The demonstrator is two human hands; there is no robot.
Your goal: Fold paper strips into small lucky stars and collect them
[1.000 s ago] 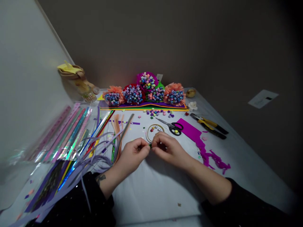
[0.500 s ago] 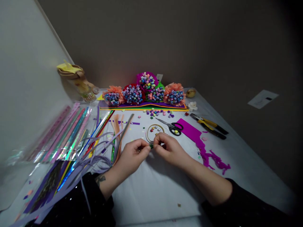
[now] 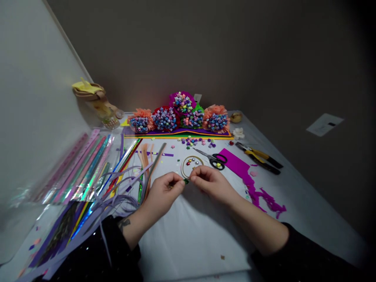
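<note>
We take the small, dark green, shiny piece [image 3: 186, 181] as the centre of the dial, twelve o'clock toward the wall. It lies in the narrow gap between the person's two bare hands, over the white-covered table [image 3: 190, 235]. The left hand [image 3: 166, 192], at eight o'clock, has thumb and forefinger pinched on it. The right hand [image 3: 213, 184], at three o'clock, has its fingertips bent in just beside it; we cannot tell whether they grip. The hands are close but apart.

At twelve to one o'clock we note a thin, gold-coloured round hoop [image 3: 182, 168] around small, shiny, multicoloured stars [image 3: 193, 161]. The black-handled metal scissors [image 3: 209, 155] lie past one o'clock, the flat magenta paper sheet [image 3: 233, 162] near two.

We record the following limits. The piece's folds and material are too small to make out, and fingertips cover part of it. The right hand hides the hoop's near edge. A yellowish glint within the left hand's curl cannot be identified. At eight to nine o'clock, the loops of pale lilac strips [image 3: 123, 201] overlap too densely to trace singly. Both black sleeves [image 3: 108, 250] are cut off by the lower edge.
</note>
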